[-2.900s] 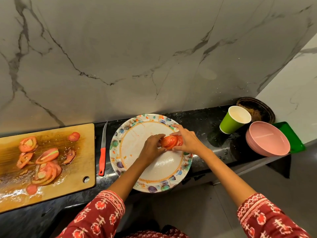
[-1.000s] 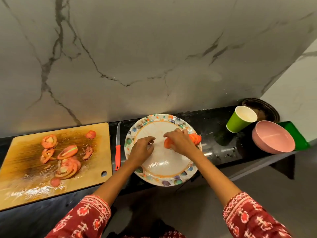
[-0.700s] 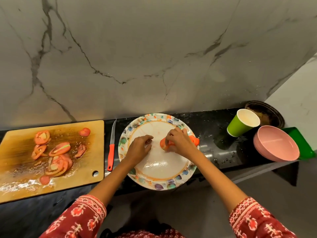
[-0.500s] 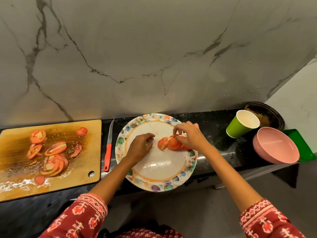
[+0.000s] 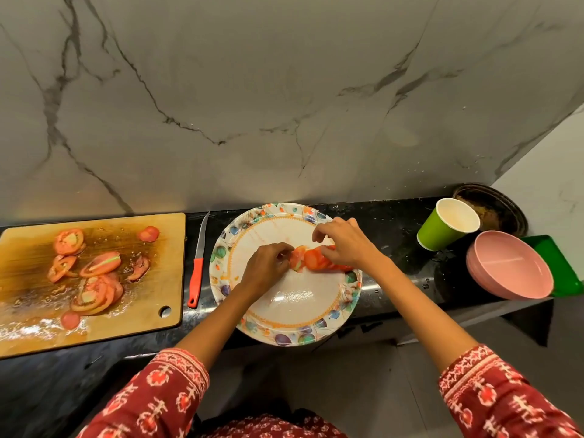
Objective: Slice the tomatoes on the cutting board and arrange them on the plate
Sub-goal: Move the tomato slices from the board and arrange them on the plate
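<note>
Fingers (image 5: 284, 252) of my left hand (image 5: 267, 268) now pinch the pale end slice, where half a second ago they only hovered beside the row. My right hand (image 5: 346, 245) curls over the tomato slices (image 5: 311, 259), pressing the fanned row onto the plate (image 5: 294, 311); whether it grips one, I cannot tell. So arranging has begun, though more slices on the cutting board (image 5: 164, 248) at far left, beyond the knife (image 5: 196, 276), still need moving. My right palm hides the row's far end.

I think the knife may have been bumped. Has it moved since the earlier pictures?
No. The knife still lies in the gap between the cutting board and plate.
</note>
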`<state>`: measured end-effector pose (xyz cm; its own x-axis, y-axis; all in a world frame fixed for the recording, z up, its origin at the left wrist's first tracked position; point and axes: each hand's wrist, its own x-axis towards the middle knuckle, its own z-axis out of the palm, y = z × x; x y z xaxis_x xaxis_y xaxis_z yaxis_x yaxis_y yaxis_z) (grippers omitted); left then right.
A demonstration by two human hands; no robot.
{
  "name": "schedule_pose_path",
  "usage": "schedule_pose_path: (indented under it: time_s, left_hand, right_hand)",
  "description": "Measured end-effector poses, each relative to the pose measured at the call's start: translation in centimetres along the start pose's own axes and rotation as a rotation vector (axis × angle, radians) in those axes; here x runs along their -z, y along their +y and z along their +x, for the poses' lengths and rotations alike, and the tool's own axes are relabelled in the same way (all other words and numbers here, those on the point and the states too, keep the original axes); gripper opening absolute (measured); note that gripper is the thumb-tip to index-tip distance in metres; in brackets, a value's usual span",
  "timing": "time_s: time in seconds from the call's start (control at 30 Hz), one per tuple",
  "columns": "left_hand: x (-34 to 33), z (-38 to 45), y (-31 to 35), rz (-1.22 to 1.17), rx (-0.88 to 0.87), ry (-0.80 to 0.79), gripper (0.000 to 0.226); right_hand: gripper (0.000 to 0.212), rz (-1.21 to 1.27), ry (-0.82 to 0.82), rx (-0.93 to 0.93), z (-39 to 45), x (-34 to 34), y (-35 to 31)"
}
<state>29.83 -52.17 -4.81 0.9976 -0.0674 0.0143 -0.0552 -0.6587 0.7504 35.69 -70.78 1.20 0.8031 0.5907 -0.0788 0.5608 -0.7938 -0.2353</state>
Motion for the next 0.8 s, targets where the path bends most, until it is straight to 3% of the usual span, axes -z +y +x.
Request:
schedule_pose_path:
  time_s: [0.2,0.37,0.63,0.8]
  left_hand:
    - [-1.0,0.1,0.3,0.126,0.073,0.009,0.058]
    - [-1.3,0.5,0.3,0.154,0.15,0.052,0.045]
    - [-0.1,0.1,-1.0,0.142,0.155,0.032,0.037]
    - [0.0,-0.3,-1.2,0.096,0.144,0.025,0.036]
  right_hand:
    - [0.037,-0.163,-0.118,-0.002,0.7,-1.0,-2.0]
    - [0.038,-0.162,-0.175,-0.007,0.8,-2.2,-2.3]
    - [0.028,0.075,-0.078,-0.046,0.6,-2.1,-2.9]
    - [0.011,0.219,0.037,-0.125,0.4,1.1,-1.2]
